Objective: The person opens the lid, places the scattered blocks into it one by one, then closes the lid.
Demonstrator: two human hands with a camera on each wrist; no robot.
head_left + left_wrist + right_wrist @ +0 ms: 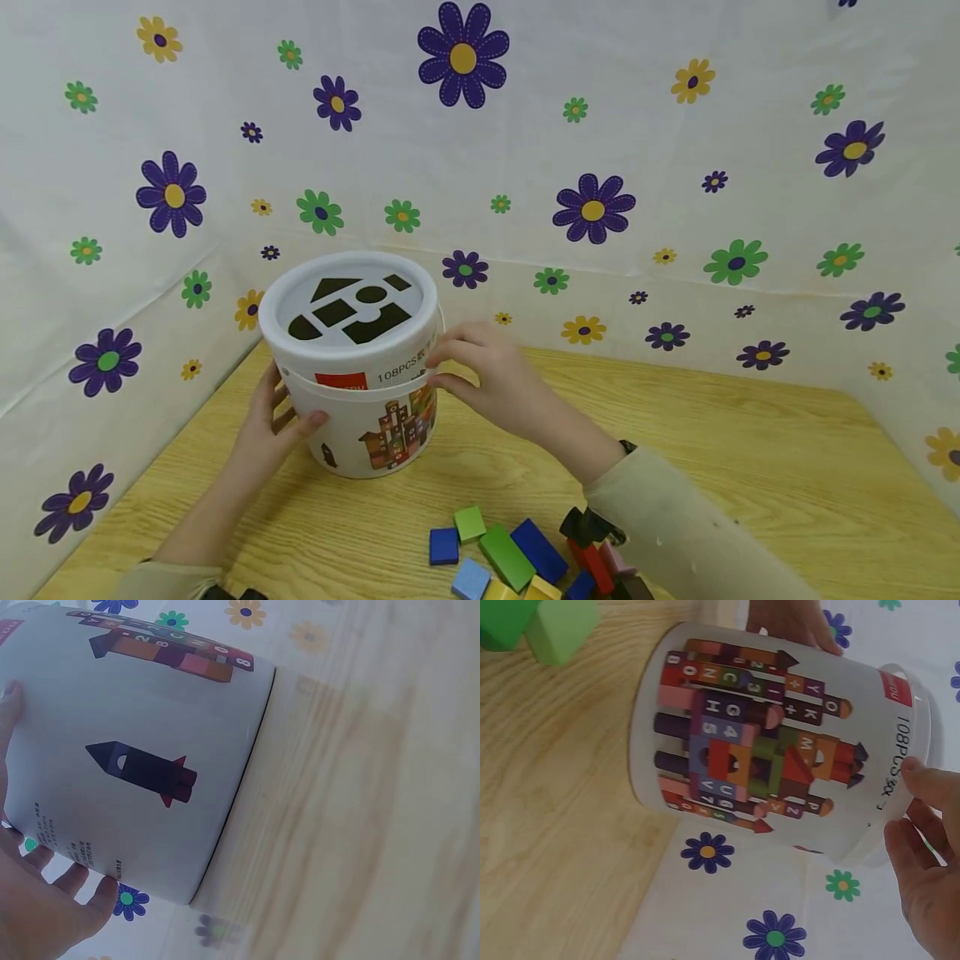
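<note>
A white lidded toy-block bucket (333, 433) stands upright on the table at left, printed with a castle of blocks. Its lid (273, 321) has several shaped cut-outs. My left hand (262, 429) grips the bucket's left side, thumb on the front and fingers round the back; the left wrist view shows those fingers along the wall beside a printed rocket (146, 772). At the right side, just below the lid, my right hand (495, 375) pinches the bucket's thin white handle (375, 393) between thumb and fingers. In the right wrist view, its fingertips (911, 766) are near the lid's rim.
Several coloured wooden blocks lie loosely near the table's front edge, among them a green block (506, 557), a dark blue block (538, 550) and a light blue block (471, 578). The right forearm reaches over some. A flowered white cloth (517, 150) encloses the table (675, 433).
</note>
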